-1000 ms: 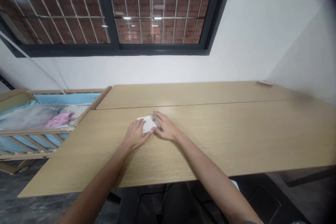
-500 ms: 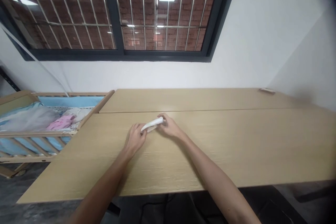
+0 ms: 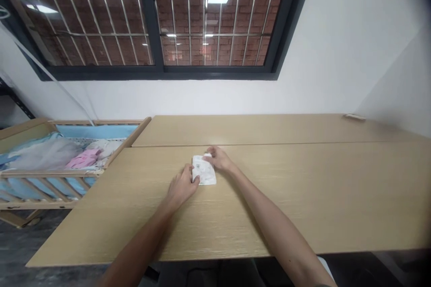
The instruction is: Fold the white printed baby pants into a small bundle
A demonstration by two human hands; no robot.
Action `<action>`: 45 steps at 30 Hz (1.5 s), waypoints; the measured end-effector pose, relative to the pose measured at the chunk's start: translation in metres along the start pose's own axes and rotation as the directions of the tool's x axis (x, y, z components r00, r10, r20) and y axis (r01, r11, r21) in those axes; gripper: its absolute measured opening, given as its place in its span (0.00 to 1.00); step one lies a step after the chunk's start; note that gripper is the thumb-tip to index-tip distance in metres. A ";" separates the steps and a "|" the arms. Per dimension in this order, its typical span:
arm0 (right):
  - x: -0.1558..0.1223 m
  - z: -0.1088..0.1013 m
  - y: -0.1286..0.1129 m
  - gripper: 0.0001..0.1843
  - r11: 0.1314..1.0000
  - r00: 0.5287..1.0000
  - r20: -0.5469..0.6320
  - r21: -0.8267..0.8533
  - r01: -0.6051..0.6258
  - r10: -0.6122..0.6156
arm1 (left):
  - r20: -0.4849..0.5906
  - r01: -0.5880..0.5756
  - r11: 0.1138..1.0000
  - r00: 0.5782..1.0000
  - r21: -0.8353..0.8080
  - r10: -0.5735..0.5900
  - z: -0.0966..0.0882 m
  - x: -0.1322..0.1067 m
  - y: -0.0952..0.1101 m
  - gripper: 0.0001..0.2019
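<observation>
A small white folded piece (image 3: 204,171) with a faint grey print faces me, its broad side up, at the middle of the wooden table (image 3: 286,188). Whether it is cloth or a padded, paper-like material I cannot make out. My left hand (image 3: 182,187) grips its left edge, thumb near the lower left corner and fingers partly hidden along the side. At the upper right corner, my right hand (image 3: 218,160) pinches it between thumb and fingers. It is at or just above the tabletop; the exact gap does not show.
Left of the table stands a wooden crib (image 3: 60,172) with blue lining, bedding and a pink cloth (image 3: 84,158). A small flat pale object (image 3: 354,117) lies at the far right back. A seam runs across the tabletop. Behind is a white wall with a barred window (image 3: 215,18).
The white folded piece has turned from edge-on to broad side up, and lower. My left hand has shifted slightly right and down with it; my right hand stays at its upper right end.
</observation>
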State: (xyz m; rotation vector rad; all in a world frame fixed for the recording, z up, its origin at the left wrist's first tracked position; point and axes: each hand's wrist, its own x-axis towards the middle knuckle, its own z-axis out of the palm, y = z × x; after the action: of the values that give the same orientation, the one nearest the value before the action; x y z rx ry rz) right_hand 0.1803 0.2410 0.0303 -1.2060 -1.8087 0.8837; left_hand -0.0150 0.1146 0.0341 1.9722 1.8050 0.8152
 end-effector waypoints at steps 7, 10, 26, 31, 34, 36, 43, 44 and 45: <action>-0.015 -0.003 -0.017 0.22 0.934 0.963 0.010 -0.239 0.264 -0.269 | -0.144 -0.067 0.969 0.984 0.236 0.103 -0.001 -0.009 0.010 0.16; -0.035 -0.009 -0.046 0.27 0.856 0.910 0.143 -0.308 0.415 -0.389 | -0.197 -0.291 0.932 0.922 0.216 0.334 0.005 -0.018 0.016 0.16; -0.034 -0.013 -0.037 0.27 0.831 0.711 0.648 -0.214 0.514 -0.273 | 0.109 -0.473 0.855 0.881 0.212 0.460 0.021 -0.044 0.037 0.24; -0.006 -0.015 -0.020 0.33 0.818 0.758 0.611 -0.302 0.489 -0.228 | 0.096 -0.474 0.850 0.880 0.228 0.465 0.023 -0.042 0.035 0.29; -0.001 -0.016 -0.016 0.35 0.817 0.776 0.588 -0.317 0.481 -0.228 | 0.075 -0.466 0.860 0.884 0.209 0.461 0.026 -0.043 0.033 0.30; -0.002 -0.014 -0.015 0.34 0.814 0.783 0.571 -0.316 0.487 -0.247 | 0.073 -0.469 0.862 0.883 0.195 0.464 0.029 -0.043 0.032 0.30; -0.022 -0.013 -0.006 0.40 0.914 0.947 0.161 -0.260 0.312 -0.278 | -0.127 -0.392 0.911 0.904 0.130 0.408 0.019 -0.032 0.030 0.22; -0.024 -0.015 -0.005 0.40 0.930 0.958 0.055 -0.232 0.285 -0.281 | -0.166 -0.315 0.936 0.926 0.159 0.340 0.014 -0.029 0.029 0.20; -0.026 -0.017 -0.005 0.39 0.940 0.960 -0.031 -0.212 0.266 -0.278 | -0.197 -0.218 0.955 0.946 0.203 0.258 0.010 -0.025 0.028 0.19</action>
State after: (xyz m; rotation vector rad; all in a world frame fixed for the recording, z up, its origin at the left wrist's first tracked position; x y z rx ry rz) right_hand 0.1994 0.2175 0.0362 -1.0588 -1.9955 0.5070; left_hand 0.0128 0.0874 0.0387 2.3329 1.8378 1.0151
